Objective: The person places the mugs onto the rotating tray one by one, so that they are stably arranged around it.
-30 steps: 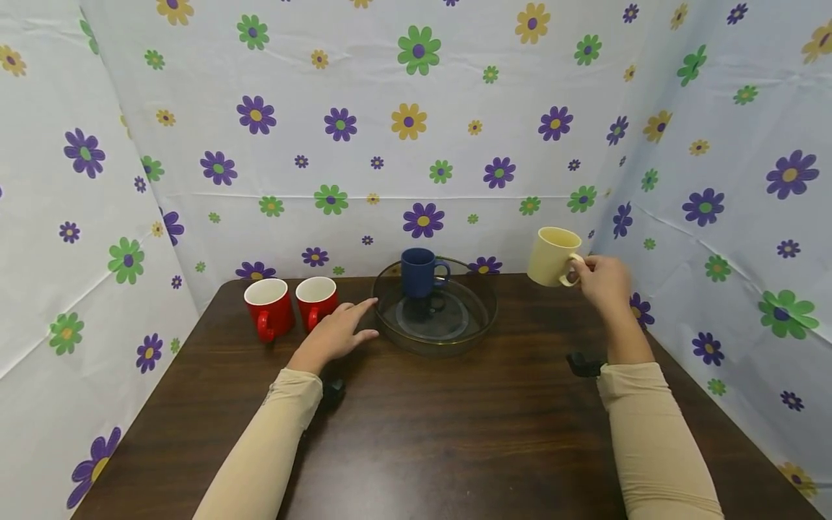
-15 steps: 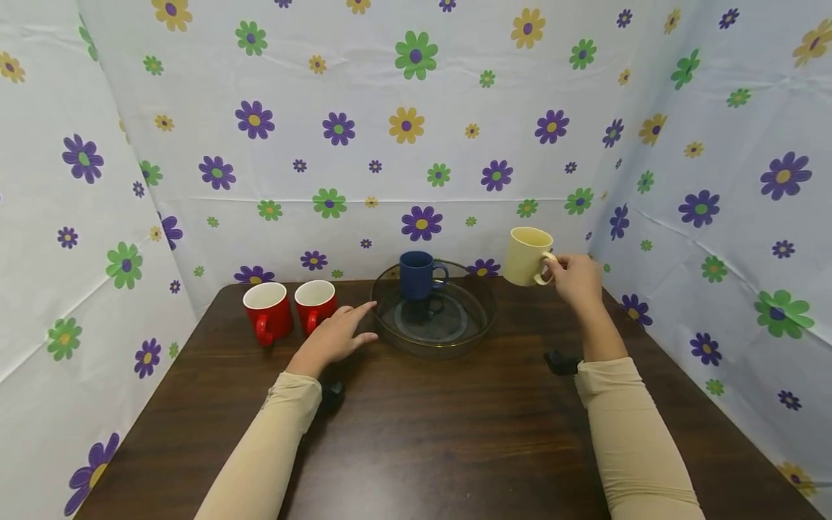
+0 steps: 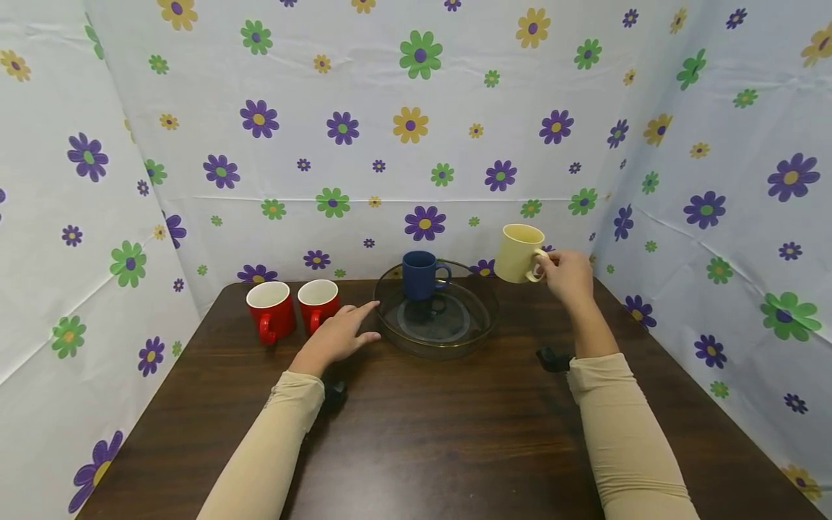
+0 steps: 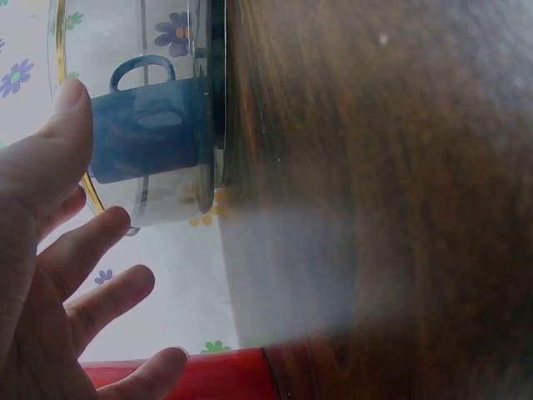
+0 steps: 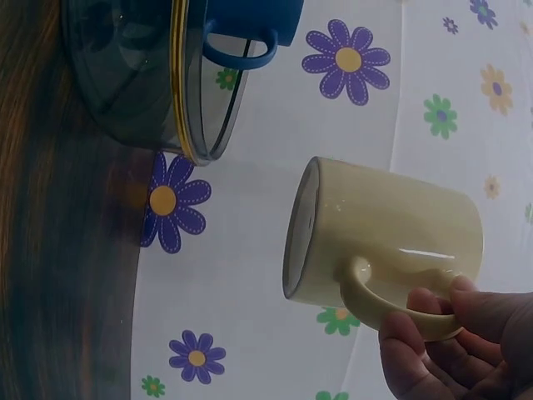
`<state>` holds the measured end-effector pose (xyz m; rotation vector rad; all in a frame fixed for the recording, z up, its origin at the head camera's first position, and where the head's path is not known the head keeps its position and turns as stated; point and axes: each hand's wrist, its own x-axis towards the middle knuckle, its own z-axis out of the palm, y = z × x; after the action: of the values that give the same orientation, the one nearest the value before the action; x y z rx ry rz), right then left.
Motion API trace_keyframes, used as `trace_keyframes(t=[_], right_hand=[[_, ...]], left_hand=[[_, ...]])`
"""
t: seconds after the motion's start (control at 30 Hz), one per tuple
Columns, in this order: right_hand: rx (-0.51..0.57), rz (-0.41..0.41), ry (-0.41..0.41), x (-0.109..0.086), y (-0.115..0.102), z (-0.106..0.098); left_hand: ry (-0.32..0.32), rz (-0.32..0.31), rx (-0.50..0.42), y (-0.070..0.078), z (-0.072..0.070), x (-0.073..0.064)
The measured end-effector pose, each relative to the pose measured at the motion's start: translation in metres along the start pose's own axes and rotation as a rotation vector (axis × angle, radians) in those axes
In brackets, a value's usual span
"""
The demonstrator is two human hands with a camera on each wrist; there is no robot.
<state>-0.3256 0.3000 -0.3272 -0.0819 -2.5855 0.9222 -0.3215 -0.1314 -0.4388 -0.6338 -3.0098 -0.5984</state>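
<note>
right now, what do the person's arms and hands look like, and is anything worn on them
The left sleeve and right sleeve are plain beige and long, wrinkled near the ends. The left hand and right hand wear no gloves. A black device shows by each wrist, too dark to make out.

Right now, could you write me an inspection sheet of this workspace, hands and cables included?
Surface: dark brown, wood-grain table.
Things in use: pale yellow mug, held off the table; round, see-through, gold-rimmed bowl, with a dark blue mug upright inside it.
Clutter: nothing seen beyond two glossy red mugs with white insides.
Hands: right hand pinches the pale yellow mug by its handle; left hand is beside the bowl, contact unclear.
Cables: nothing seen.
Surroundings: white sheeting printed with purple, green and yellow flowers.
</note>
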Motion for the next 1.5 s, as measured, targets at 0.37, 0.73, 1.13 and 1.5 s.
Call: trace_keyframes(t=[0.37,0.73,1.13,1.5], right_hand=[[0.013,-0.008,-0.016,0.001,-0.005,0.012],[0.017,-0.047,-0.022,0.003,-0.009,0.026],[0.029,-0.049,-0.054,0.004,-0.011,0.041],[0.024,-0.015,-0.09,0.001,-0.016,0.053]], left_hand=[[-0.014,-0.019,-0.014,0.003,0.0,-0.002],[-0.009,-0.016,-0.011,0.003,-0.001,0.0],[-0.015,-0.018,-0.01,0.004,-0.003,-0.001],[-0.01,-0.013,-0.013,0.002,0.0,-0.001]])
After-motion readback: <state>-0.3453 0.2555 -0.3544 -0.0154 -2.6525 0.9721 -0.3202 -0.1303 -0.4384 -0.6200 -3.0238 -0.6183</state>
